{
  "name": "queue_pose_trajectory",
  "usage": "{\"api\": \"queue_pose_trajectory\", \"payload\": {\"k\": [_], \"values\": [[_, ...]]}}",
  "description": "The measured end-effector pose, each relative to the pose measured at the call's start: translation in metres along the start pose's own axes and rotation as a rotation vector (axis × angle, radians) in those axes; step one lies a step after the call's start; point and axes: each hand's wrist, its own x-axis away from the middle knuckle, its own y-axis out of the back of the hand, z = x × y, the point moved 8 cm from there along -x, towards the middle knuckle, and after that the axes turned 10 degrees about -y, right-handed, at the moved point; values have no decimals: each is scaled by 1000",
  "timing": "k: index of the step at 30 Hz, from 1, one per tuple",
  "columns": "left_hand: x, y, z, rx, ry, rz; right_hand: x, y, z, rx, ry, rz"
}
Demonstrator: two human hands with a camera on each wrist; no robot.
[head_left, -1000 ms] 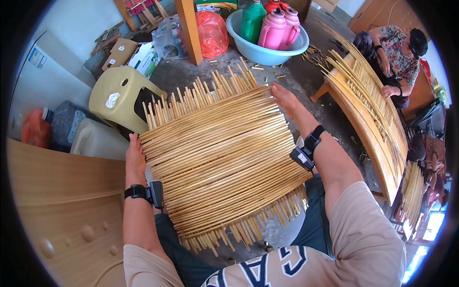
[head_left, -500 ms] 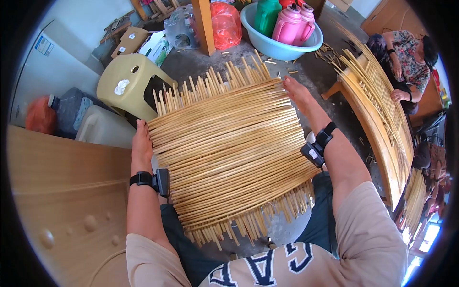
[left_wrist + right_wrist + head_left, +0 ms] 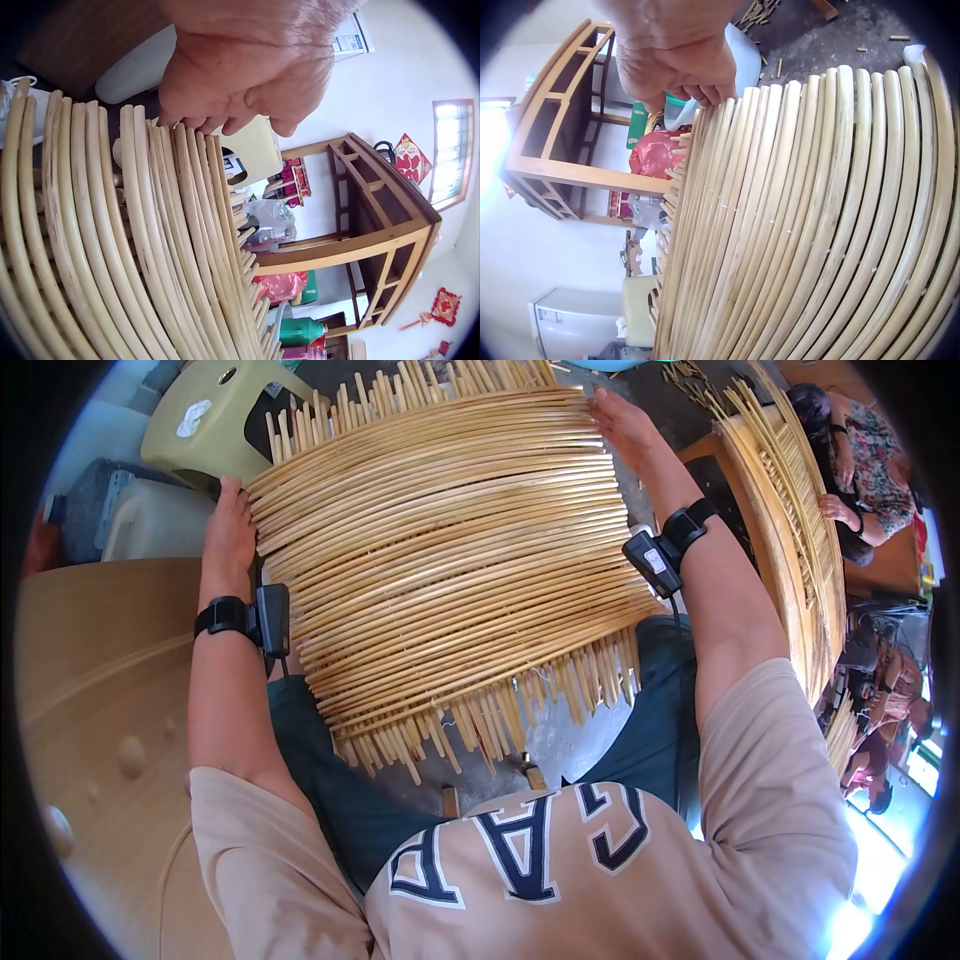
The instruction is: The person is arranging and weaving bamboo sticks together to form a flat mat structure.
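Two hands, stick mat between

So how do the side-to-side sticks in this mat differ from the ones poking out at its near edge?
The side-to-side sticks run across the person's front, while the near-edge sticks point toward the body. The side-to-side sticks show most of their length; the near-edge sticks show only uneven ends. The first lie mostly close together, the second leave wider gaps. Both are slim and pale yellow-brown.
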Motion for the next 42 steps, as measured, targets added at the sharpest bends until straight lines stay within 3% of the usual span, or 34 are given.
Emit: {"api": "queue_pose_trajectory", "payload": {"k": [7, 10, 13, 16, 19, 21, 25, 27, 29, 31, 32, 34, 37, 38, 39, 41, 42], "values": [[8, -5, -5, 26, 0, -21, -6, 14, -9, 79, 28, -55], [11, 6, 1, 0, 34, -129, -9, 17, -18, 116, -11, -22], [17, 10, 15, 11, 91, -44, -8, 8, -23, 88, -70, 135], [22, 0, 14, 7, 43, 37, -2, 15, -24, 116, -29, 13], [38, 8, 5, 5, 96, -97, 11, 26, -16, 172, -8, -74], [47, 20, -15, -198, 5, -167, 14, 36, -11, 179, -24, -38], [95, 4, -51, -276, -144, -51, 64, 34, 14, 426, 24, -79], [117, 4, -47, -468, -75, 70, 92, 22, 16, 730, 18, 54], [155, -8, -54, -457, -30, 79, 106, 21, 14, 876, 64, 61], [190, -21, -52, -412, -16, 192, 147, 2, 9, 1297, 31, 147], [201, -13, -38, -414, -28, 191, 159, -2, 0, 1315, 86, 191], [221, -12, -2, -444, -150, 378, 183, -10, -23, 1281, 232, 253], [283, -33, 3, -468, -173, 400, 210, -22, -59, 1210, 390, 291], [297, -38, -1, -743, -270, 419, 216, -26, -69, 1186, 445, 305], [308, -42, -4, -1021, -363, 433, 221, -28, -78, 1184, 455, 312], [313, -37, 16, -983, -359, 394, 225, -29, -91, 1194, 420, 291], [316, -37, 23, -938, -350, 370, 224, -26, -99, 1225, 305, 267]]}}
